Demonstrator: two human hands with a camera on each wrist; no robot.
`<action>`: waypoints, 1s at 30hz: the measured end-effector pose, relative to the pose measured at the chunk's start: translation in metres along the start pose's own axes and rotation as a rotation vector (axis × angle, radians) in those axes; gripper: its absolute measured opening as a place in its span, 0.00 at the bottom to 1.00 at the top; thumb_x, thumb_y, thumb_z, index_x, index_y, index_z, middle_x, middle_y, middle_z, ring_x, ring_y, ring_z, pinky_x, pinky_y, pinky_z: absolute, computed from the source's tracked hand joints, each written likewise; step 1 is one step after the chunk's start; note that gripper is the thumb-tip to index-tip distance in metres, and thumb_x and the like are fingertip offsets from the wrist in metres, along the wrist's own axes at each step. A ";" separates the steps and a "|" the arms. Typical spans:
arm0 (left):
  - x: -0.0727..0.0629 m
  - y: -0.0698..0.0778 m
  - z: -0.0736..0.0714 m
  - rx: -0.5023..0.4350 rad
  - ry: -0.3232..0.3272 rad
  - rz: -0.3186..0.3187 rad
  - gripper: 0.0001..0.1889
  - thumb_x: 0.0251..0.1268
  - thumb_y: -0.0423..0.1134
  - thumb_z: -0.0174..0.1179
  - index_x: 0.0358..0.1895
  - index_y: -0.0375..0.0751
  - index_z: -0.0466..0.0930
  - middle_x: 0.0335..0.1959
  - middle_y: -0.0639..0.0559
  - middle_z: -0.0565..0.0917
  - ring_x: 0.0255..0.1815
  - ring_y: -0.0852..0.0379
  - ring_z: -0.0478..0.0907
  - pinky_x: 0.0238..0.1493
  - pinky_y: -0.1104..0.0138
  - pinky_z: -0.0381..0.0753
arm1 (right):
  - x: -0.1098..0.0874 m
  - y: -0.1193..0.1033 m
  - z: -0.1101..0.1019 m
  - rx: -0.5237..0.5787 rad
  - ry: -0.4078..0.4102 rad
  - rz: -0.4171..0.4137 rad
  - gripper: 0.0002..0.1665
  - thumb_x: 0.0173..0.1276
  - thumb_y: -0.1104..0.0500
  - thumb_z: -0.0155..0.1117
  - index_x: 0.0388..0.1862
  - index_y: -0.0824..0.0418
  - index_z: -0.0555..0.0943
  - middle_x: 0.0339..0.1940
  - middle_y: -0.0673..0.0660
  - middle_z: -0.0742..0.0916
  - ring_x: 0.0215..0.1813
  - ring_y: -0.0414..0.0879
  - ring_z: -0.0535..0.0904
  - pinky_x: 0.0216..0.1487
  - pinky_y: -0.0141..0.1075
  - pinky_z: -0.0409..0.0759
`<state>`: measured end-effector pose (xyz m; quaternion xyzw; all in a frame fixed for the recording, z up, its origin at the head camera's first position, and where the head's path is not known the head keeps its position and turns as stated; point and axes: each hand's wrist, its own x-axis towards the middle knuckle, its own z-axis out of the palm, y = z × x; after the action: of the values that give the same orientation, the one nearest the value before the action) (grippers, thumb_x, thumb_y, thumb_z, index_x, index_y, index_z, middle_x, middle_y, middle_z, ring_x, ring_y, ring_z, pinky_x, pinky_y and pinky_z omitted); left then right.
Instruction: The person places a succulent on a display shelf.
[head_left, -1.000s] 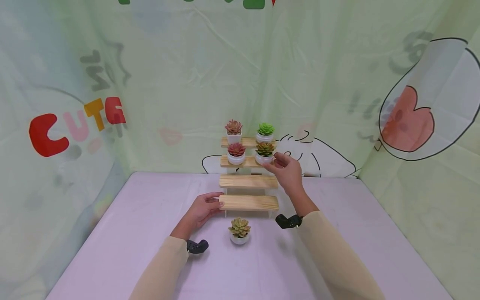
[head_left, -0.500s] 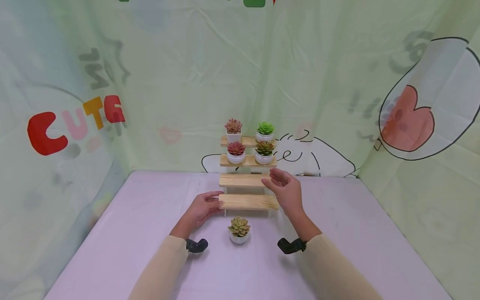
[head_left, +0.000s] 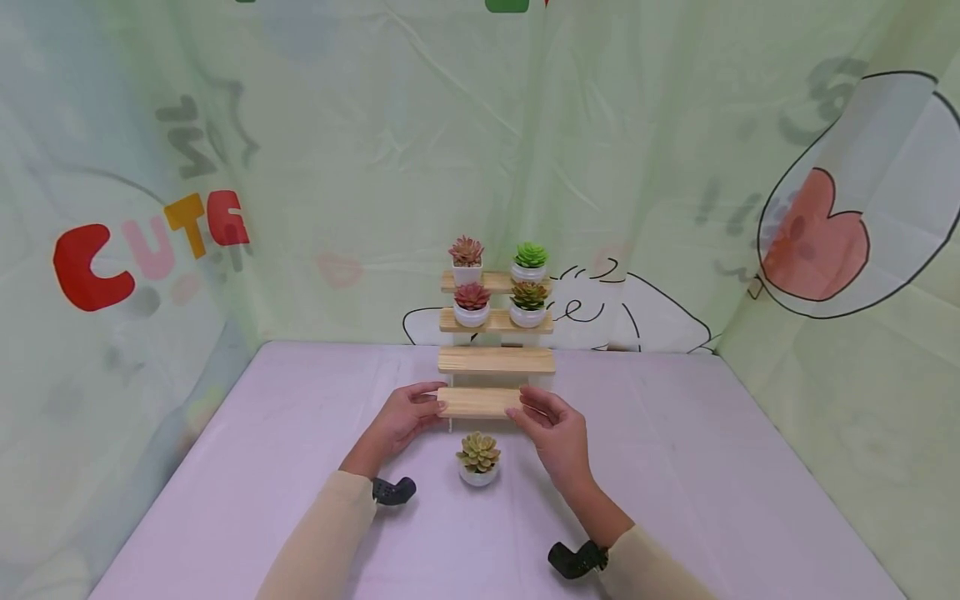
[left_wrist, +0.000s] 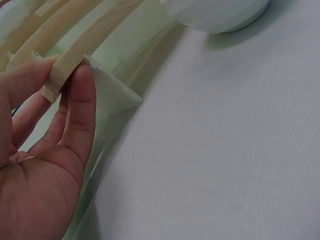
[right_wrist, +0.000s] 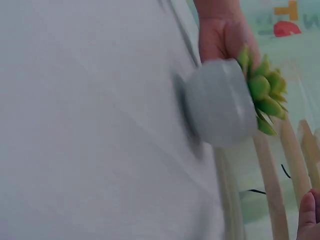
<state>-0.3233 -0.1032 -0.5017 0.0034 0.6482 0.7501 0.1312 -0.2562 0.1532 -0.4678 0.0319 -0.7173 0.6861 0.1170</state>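
In the head view, my left hand [head_left: 401, 421] pinches the left end of the lowest wooden board [head_left: 476, 403] of a tiered plant stand. The left wrist view shows its thumb and fingers [left_wrist: 82, 110] on either side of the board's end. My right hand [head_left: 558, 437], fingers loosely bent and apart with no object between them, overlaps that board's right end. In front of the stand sits a potted yellow-green succulent [head_left: 478, 458] in a white pot; the right wrist view shows its pot [right_wrist: 220, 102] up close.
On the top board stand a pink succulent [head_left: 467, 260] and a bright green one [head_left: 531, 260]. The board below bears a dark red succulent [head_left: 472, 305] and a green-red one [head_left: 528, 303]. A bare third board [head_left: 495, 360] lies lower. Printed curtains [head_left: 360, 167] hang behind the lilac-covered table [head_left: 712, 467].
My right hand has left the green-red succulent on the second board and come down and towards me to the lowest board's right end. My left hand keeps its place.
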 end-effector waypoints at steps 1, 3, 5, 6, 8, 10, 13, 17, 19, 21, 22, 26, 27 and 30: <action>0.000 0.000 0.000 0.000 0.000 0.001 0.25 0.69 0.26 0.62 0.69 0.32 0.75 0.55 0.35 0.84 0.47 0.53 0.86 0.54 0.58 0.89 | -0.004 0.002 0.001 0.009 -0.006 0.007 0.29 0.58 0.62 0.80 0.59 0.66 0.83 0.58 0.65 0.87 0.57 0.51 0.86 0.54 0.24 0.85; 0.000 0.000 0.000 -0.003 -0.002 0.004 0.25 0.69 0.25 0.62 0.69 0.32 0.74 0.55 0.35 0.84 0.47 0.53 0.86 0.53 0.58 0.89 | -0.011 0.005 0.004 0.025 -0.018 0.027 0.28 0.59 0.62 0.80 0.59 0.65 0.83 0.58 0.65 0.87 0.57 0.52 0.87 0.53 0.25 0.85; 0.000 0.000 -0.001 -0.007 -0.004 0.002 0.25 0.68 0.25 0.62 0.69 0.32 0.75 0.55 0.35 0.84 0.47 0.53 0.86 0.53 0.59 0.89 | -0.018 0.006 0.006 0.042 -0.035 0.047 0.29 0.59 0.62 0.80 0.59 0.65 0.83 0.59 0.65 0.86 0.58 0.55 0.86 0.53 0.25 0.85; 0.000 0.000 -0.001 -0.005 -0.006 0.004 0.25 0.68 0.25 0.62 0.69 0.32 0.75 0.56 0.35 0.84 0.47 0.53 0.86 0.53 0.59 0.89 | -0.021 0.007 0.007 0.042 -0.043 0.058 0.29 0.59 0.62 0.80 0.60 0.65 0.83 0.60 0.65 0.86 0.59 0.57 0.85 0.53 0.25 0.85; 0.001 0.000 -0.001 -0.007 -0.003 -0.002 0.25 0.68 0.25 0.62 0.69 0.33 0.75 0.56 0.35 0.84 0.48 0.53 0.86 0.52 0.60 0.90 | -0.026 0.008 0.009 0.038 -0.057 0.079 0.29 0.59 0.62 0.80 0.60 0.65 0.83 0.61 0.65 0.86 0.62 0.61 0.83 0.54 0.25 0.85; 0.001 -0.001 -0.001 -0.006 0.002 -0.011 0.25 0.68 0.25 0.63 0.68 0.34 0.76 0.56 0.36 0.84 0.48 0.53 0.86 0.52 0.60 0.90 | -0.031 0.008 0.012 0.032 -0.072 0.097 0.30 0.59 0.62 0.80 0.60 0.65 0.83 0.61 0.66 0.85 0.63 0.63 0.82 0.55 0.25 0.84; 0.002 -0.002 -0.002 0.000 0.002 -0.011 0.25 0.68 0.26 0.63 0.68 0.34 0.76 0.56 0.36 0.85 0.48 0.52 0.86 0.52 0.59 0.90 | -0.037 0.010 0.015 0.020 -0.091 0.117 0.30 0.59 0.62 0.80 0.60 0.67 0.82 0.62 0.69 0.84 0.63 0.62 0.82 0.56 0.27 0.85; 0.002 -0.002 -0.002 0.003 -0.004 -0.002 0.25 0.68 0.25 0.62 0.69 0.33 0.75 0.55 0.35 0.85 0.48 0.53 0.86 0.53 0.59 0.89 | -0.043 0.011 0.019 0.013 -0.129 0.158 0.30 0.59 0.63 0.79 0.61 0.68 0.82 0.62 0.69 0.84 0.62 0.58 0.84 0.56 0.29 0.86; 0.001 -0.001 -0.002 0.000 -0.005 -0.004 0.25 0.68 0.25 0.62 0.69 0.33 0.75 0.55 0.36 0.85 0.47 0.53 0.86 0.53 0.59 0.89 | -0.045 0.012 0.020 0.016 -0.159 0.188 0.32 0.58 0.63 0.80 0.62 0.68 0.81 0.63 0.67 0.84 0.62 0.57 0.84 0.55 0.29 0.86; 0.001 -0.001 -0.001 -0.003 -0.009 0.000 0.25 0.68 0.25 0.62 0.69 0.32 0.75 0.54 0.37 0.85 0.47 0.54 0.86 0.53 0.60 0.89 | -0.047 0.014 0.022 0.015 -0.191 0.206 0.34 0.58 0.63 0.80 0.63 0.68 0.80 0.63 0.65 0.85 0.62 0.56 0.84 0.55 0.29 0.86; 0.001 -0.001 -0.001 -0.004 -0.011 0.002 0.25 0.68 0.25 0.62 0.69 0.32 0.75 0.54 0.37 0.85 0.46 0.54 0.86 0.53 0.60 0.89 | -0.047 0.015 0.022 0.019 -0.208 0.213 0.35 0.58 0.64 0.80 0.64 0.68 0.79 0.63 0.65 0.84 0.62 0.56 0.84 0.54 0.28 0.86; -0.001 0.000 -0.001 -0.009 -0.012 0.013 0.25 0.68 0.25 0.62 0.69 0.31 0.74 0.52 0.38 0.86 0.45 0.54 0.86 0.51 0.60 0.90 | -0.049 0.019 0.025 0.022 -0.260 0.222 0.40 0.55 0.65 0.81 0.67 0.68 0.77 0.63 0.66 0.84 0.62 0.55 0.84 0.52 0.26 0.84; -0.001 0.000 -0.001 -0.011 -0.011 0.013 0.25 0.68 0.25 0.62 0.69 0.31 0.74 0.51 0.38 0.86 0.45 0.55 0.86 0.51 0.61 0.90 | -0.049 0.020 0.025 0.026 -0.266 0.225 0.41 0.55 0.66 0.82 0.68 0.68 0.76 0.63 0.67 0.83 0.62 0.54 0.83 0.52 0.26 0.84; -0.001 0.000 0.000 -0.013 -0.012 0.014 0.25 0.68 0.25 0.63 0.69 0.31 0.74 0.51 0.39 0.86 0.45 0.55 0.86 0.50 0.61 0.90 | -0.049 0.021 0.027 0.029 -0.280 0.221 0.43 0.53 0.67 0.82 0.69 0.68 0.75 0.64 0.68 0.83 0.64 0.54 0.82 0.53 0.26 0.84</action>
<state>-0.3223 -0.1038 -0.5012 0.0114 0.6425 0.7551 0.1298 -0.2162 0.1225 -0.4999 0.0496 -0.7157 0.6939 -0.0607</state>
